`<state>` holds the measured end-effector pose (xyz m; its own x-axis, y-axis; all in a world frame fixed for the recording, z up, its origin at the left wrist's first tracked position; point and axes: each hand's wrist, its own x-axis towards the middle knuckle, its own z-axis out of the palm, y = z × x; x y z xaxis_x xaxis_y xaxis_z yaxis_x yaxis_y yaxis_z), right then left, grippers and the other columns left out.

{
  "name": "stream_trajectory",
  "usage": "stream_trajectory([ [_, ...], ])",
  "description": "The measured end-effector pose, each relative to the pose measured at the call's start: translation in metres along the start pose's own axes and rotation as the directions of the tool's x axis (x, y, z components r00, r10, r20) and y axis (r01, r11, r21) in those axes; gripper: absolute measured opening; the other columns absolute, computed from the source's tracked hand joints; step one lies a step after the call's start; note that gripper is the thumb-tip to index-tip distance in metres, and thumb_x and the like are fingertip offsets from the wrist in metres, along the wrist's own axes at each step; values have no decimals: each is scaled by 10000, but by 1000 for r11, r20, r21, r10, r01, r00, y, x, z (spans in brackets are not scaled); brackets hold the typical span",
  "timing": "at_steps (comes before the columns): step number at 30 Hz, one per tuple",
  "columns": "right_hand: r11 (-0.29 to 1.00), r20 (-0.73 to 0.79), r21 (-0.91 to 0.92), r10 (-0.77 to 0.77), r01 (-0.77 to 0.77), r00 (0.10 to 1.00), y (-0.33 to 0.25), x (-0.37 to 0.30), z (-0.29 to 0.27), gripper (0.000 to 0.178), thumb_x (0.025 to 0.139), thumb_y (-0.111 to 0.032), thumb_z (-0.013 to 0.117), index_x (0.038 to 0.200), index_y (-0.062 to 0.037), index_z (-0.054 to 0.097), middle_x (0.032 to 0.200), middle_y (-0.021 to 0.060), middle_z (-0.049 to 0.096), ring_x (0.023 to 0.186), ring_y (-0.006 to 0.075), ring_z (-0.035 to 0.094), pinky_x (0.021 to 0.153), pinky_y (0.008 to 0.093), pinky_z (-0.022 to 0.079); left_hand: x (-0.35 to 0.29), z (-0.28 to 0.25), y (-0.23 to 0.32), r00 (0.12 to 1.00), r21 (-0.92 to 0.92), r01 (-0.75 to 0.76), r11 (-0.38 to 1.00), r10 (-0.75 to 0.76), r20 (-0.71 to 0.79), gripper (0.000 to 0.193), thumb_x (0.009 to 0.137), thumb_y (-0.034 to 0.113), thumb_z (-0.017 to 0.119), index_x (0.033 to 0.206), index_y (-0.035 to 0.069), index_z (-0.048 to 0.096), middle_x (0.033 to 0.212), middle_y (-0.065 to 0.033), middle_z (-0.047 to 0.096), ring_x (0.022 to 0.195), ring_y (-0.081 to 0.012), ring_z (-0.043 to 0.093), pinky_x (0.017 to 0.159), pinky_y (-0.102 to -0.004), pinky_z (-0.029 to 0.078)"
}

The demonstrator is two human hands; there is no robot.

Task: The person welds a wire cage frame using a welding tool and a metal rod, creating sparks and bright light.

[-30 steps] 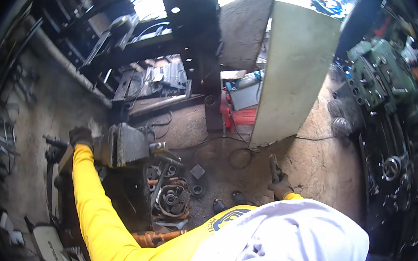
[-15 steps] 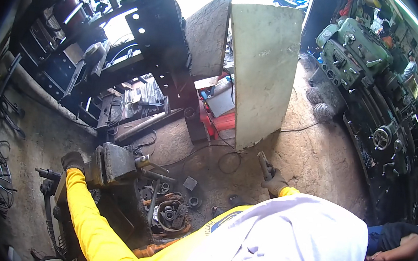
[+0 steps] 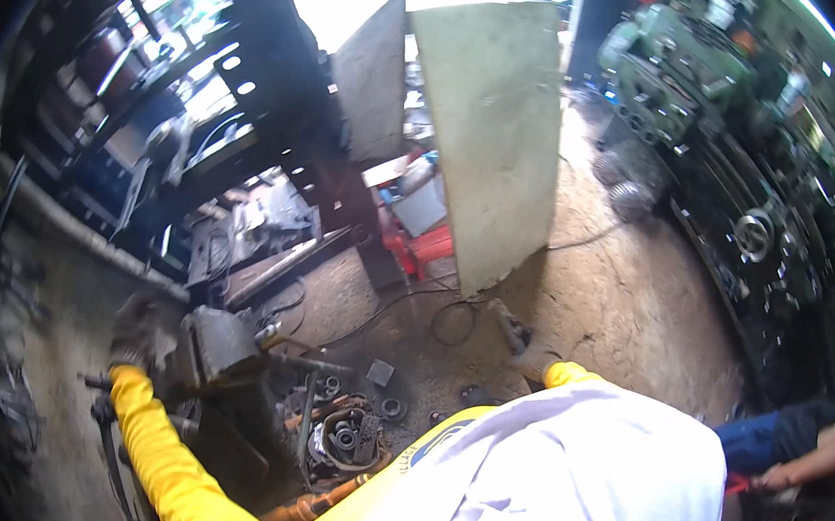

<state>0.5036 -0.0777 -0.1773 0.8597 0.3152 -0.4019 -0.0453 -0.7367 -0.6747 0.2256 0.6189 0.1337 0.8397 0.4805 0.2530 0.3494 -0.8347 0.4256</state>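
My left hand [image 3: 135, 334], in a dark glove, is at the far side of a heavy metal bench vise [image 3: 218, 347]. It is smeared by motion, so its fingers cannot be read. Out to the right, my gloved right hand [image 3: 531, 357] is closed around a grey elongated tool [image 3: 504, 321], blurred and pointing away from me; its exact kind cannot be made out. Below the vise, metal rings and round machine parts [image 3: 348, 437] lie in a heap. A small square metal plate [image 3: 381, 372] is beside them.
A pale upright panel [image 3: 494, 147] stands ahead, a red box [image 3: 429, 249] behind its left edge. A green lathe [image 3: 693, 116] lines the right. Dark metal shelving [image 3: 284, 77] rises at left. A cable [image 3: 383, 302] crosses the floor. Another person's arm [image 3: 815, 460] shows at lower right.
The whole view has shifted and blurred. My left hand has moved slightly up off the vise's side, and my right hand with the tool has drifted a little left. The other person's arm has shifted.
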Motion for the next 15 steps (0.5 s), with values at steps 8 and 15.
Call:
stream_trajectory([
  [8,988,71,-85,137,-131,988,-69,-34,-50,971,648,-299,777,1477,-32,348,1297,255,591,1226,379,569,1035,420,455,-28,-87,70,822,-21,-106,994,76,-564,227,944,111,572,1143,24,639,1069,-119,686,963,-215,656,865,-322,527],
  [15,999,174,-46,-9,17,985,-35,-4,-66,1023,629,-298,783,1497,-31,312,1362,267,531,1290,379,511,1067,415,425,-105,-96,196,623,12,-269,963,184,-761,247,975,124,526,1166,1,623,1115,-112,665,973,-199,637,878,-321,531],
])
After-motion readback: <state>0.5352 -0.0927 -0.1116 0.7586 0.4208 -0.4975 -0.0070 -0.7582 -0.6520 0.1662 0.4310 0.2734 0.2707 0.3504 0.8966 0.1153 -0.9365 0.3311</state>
